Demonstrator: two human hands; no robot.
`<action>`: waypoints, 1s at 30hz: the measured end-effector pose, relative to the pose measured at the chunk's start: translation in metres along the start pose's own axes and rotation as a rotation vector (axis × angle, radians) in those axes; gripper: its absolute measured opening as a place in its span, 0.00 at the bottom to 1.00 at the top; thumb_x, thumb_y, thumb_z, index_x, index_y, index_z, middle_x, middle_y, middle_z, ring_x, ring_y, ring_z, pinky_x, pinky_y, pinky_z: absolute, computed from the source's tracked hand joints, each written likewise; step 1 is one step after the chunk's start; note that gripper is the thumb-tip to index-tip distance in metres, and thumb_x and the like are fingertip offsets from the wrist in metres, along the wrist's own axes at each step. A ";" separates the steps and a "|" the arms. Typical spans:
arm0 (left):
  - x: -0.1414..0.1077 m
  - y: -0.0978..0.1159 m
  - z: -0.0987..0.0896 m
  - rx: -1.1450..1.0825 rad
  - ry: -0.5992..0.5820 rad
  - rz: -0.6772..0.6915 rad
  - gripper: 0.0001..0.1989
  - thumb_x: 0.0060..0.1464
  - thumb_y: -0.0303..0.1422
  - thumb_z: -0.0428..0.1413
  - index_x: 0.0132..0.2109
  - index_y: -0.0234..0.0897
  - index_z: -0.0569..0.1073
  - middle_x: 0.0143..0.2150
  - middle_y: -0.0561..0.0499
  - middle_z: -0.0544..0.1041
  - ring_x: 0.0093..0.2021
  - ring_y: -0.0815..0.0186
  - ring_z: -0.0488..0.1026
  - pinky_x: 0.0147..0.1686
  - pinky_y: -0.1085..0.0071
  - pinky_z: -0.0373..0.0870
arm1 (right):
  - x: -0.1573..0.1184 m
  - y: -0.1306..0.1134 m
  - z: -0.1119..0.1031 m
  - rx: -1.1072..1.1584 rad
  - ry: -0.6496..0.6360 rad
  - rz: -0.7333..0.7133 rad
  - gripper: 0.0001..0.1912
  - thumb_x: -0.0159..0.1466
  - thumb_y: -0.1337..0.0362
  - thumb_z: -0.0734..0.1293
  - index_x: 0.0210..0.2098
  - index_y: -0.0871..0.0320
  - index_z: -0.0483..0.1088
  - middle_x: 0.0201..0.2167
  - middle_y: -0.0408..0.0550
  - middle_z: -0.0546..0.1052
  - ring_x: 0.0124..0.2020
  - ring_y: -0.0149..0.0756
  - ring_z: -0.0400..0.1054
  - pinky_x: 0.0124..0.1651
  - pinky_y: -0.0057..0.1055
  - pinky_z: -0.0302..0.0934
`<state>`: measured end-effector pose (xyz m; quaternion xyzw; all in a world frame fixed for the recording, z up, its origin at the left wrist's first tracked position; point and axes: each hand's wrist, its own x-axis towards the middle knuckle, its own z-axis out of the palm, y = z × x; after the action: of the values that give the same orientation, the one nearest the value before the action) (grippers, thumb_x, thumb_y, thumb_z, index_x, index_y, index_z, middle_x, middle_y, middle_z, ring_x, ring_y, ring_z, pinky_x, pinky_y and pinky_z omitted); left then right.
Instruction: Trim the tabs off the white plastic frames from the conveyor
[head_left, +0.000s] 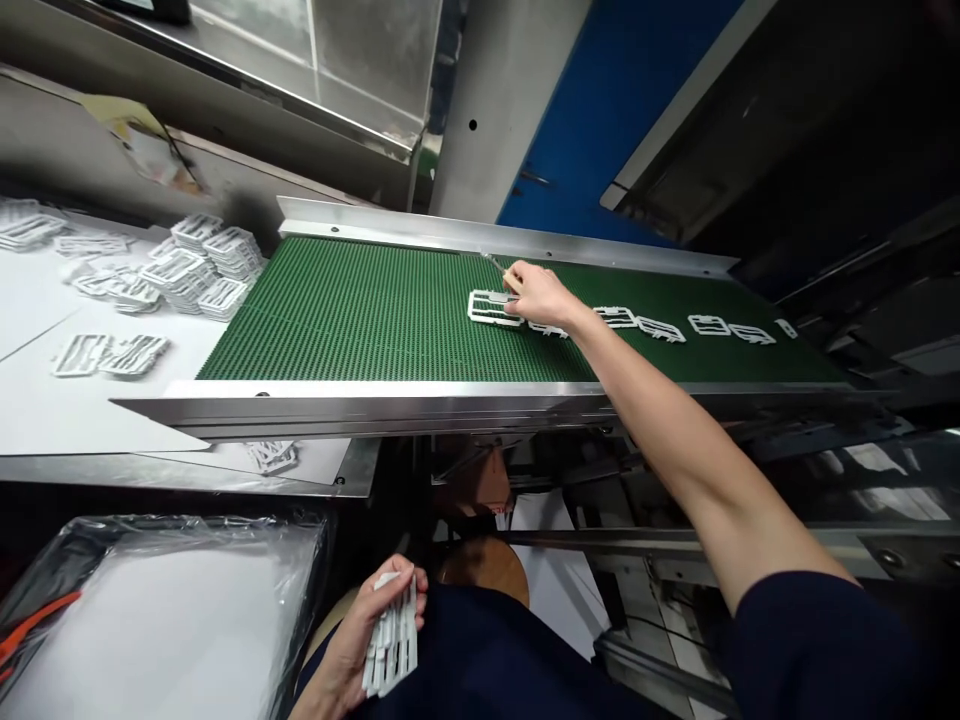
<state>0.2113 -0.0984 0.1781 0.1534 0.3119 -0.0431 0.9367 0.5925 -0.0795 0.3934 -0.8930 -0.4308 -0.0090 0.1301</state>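
My right hand (541, 293) reaches over the green conveyor belt (360, 310), its fingers closed round a small tool (495, 264) with a thin metal tip and a light handle. Just under its fingertips lies a white plastic frame (484, 308); whether they grip it I cannot tell. More white frames (660, 329) lie in a row along the belt to the right, one partly hidden by my wrist. Low in the view, near my lap, my left hand (367, 625) is closed on a stack of white plastic frames (393, 640).
Piles of white frames (180, 275) stand on a white-covered table (45, 410) at the left. Metal rails (420, 410) edge the belt. A plastic-lined box (172, 620) is at the lower left, and a round stool (487, 568) stands below the belt.
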 end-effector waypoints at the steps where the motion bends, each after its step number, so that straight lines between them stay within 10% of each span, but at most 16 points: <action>1: 0.001 0.001 0.002 -0.009 -0.002 0.019 0.10 0.48 0.32 0.63 0.28 0.35 0.69 0.30 0.51 0.72 0.23 0.71 0.67 0.22 0.76 0.69 | -0.006 -0.005 -0.006 0.128 0.021 -0.003 0.12 0.49 0.72 0.69 0.34 0.63 0.66 0.28 0.45 0.70 0.31 0.32 0.63 0.37 0.34 0.58; 7: -0.003 0.023 0.024 0.144 0.024 0.205 0.11 0.47 0.35 0.64 0.30 0.34 0.71 0.28 0.51 0.72 0.23 0.71 0.67 0.22 0.76 0.67 | -0.125 -0.062 -0.008 0.948 -0.010 -0.011 0.11 0.53 0.66 0.70 0.34 0.60 0.66 0.30 0.42 0.68 0.30 0.27 0.64 0.33 0.29 0.61; 13: -0.023 0.053 0.048 0.499 0.017 0.489 0.15 0.49 0.40 0.62 0.39 0.32 0.76 0.32 0.46 0.75 0.29 0.65 0.71 0.29 0.74 0.70 | -0.250 -0.096 0.082 1.271 -0.086 0.418 0.13 0.53 0.62 0.71 0.34 0.57 0.64 0.30 0.41 0.68 0.30 0.28 0.64 0.33 0.27 0.63; 17: -0.020 0.050 0.052 0.578 0.111 0.437 0.10 0.49 0.37 0.62 0.31 0.34 0.74 0.26 0.50 0.72 0.26 0.68 0.69 0.26 0.76 0.68 | -0.274 -0.093 0.118 1.408 -0.107 0.585 0.13 0.54 0.59 0.70 0.33 0.57 0.64 0.29 0.42 0.69 0.30 0.29 0.65 0.35 0.28 0.64; 30: -0.005 0.042 0.043 0.465 0.086 0.326 0.09 0.52 0.33 0.60 0.29 0.35 0.67 0.27 0.52 0.70 0.24 0.69 0.68 0.25 0.74 0.67 | -0.296 -0.056 0.128 1.421 -0.069 0.711 0.11 0.57 0.59 0.68 0.33 0.58 0.64 0.27 0.41 0.69 0.25 0.25 0.60 0.28 0.24 0.57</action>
<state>0.2394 -0.0719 0.2245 0.4138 0.3044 0.0445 0.8568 0.3512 -0.2421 0.2445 -0.6802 -0.0262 0.3379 0.6500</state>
